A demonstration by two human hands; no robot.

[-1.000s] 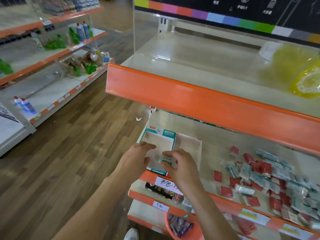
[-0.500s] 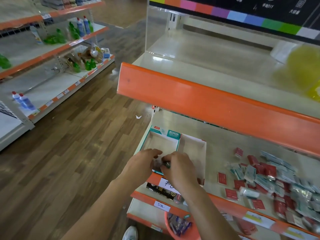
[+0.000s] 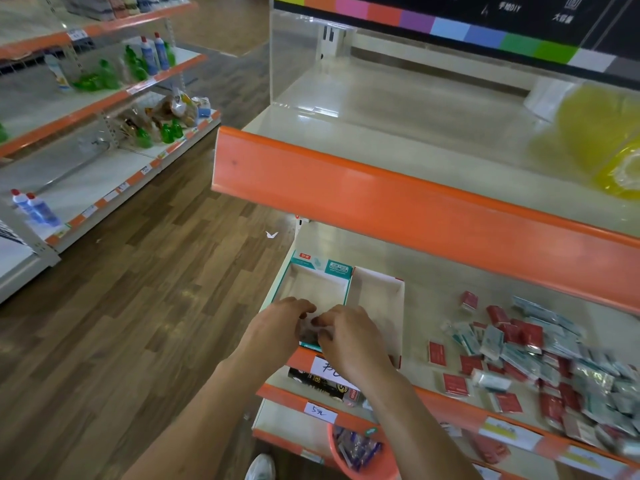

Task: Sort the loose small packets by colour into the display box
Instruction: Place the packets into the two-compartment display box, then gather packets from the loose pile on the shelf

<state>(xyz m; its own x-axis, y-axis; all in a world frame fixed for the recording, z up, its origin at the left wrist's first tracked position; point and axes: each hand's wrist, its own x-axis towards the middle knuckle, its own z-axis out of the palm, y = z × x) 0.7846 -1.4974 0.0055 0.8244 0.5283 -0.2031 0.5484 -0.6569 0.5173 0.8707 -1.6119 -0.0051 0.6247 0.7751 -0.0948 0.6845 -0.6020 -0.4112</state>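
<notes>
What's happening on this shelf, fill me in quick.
A person is sorting small packets at a shop shelf. Both hands, the left hand and right hand, meet over the near end of the teal-edged display box, fingers curled around something small and blurred, probably teal packets. The red-edged box beside it looks empty. A mixed pile of red and teal packets lies loose on the shelf to the right.

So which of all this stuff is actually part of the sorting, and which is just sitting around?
Part of the job:
- teal box
- red-edged box
- loose red and silver packets
- left hand and right hand, both at the teal box's front

Just lying about:
- green bottles
- yellow bag
- orange basket
</notes>
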